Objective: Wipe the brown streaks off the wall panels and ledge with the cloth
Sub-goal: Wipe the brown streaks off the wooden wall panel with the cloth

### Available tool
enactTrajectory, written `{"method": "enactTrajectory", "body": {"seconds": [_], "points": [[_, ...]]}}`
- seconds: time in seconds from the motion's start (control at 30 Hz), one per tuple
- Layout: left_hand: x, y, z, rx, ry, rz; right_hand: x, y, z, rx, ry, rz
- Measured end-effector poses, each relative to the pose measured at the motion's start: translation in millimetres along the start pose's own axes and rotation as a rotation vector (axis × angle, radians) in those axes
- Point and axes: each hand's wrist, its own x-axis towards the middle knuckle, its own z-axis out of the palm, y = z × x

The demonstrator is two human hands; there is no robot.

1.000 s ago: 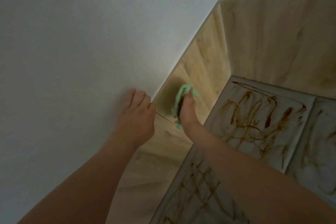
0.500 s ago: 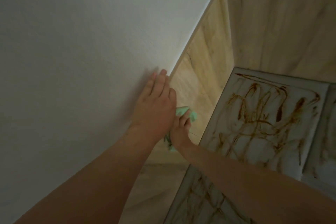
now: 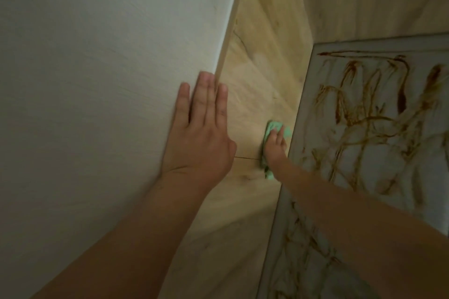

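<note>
Cloth (image 3: 275,128): mint green. Wall (image 3: 109,55): plain white. Wood panels (image 3: 262,75): pale, grain-patterned. Grey-white panel (image 3: 364,153): covered in criss-crossing brown streaks (image 3: 402,102).

1. A plain white wall (image 3: 97,80) fills the left side.
2. Light wood-grain panelling (image 3: 262,55) meets it along a straight edge and turns a corner.
3. The light is dim and even.
</note>
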Motion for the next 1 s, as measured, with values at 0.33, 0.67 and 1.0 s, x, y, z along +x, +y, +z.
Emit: {"method": "enactTrajectory", "body": {"seconds": [0.33, 0.67, 1.0], "points": [[1, -2, 5, 0.024, 0.056, 0.018, -12, -44, 21, 0.171, 0.132, -0.226], [2, 1, 6, 0.048, 0.051, 0.026, -16, -21, 19, 0.167, 0.080, -0.169], [-2, 8, -4, 0.049, 0.004, -0.045, -50, 56, 32, 0.213, -0.056, 0.148]]}}
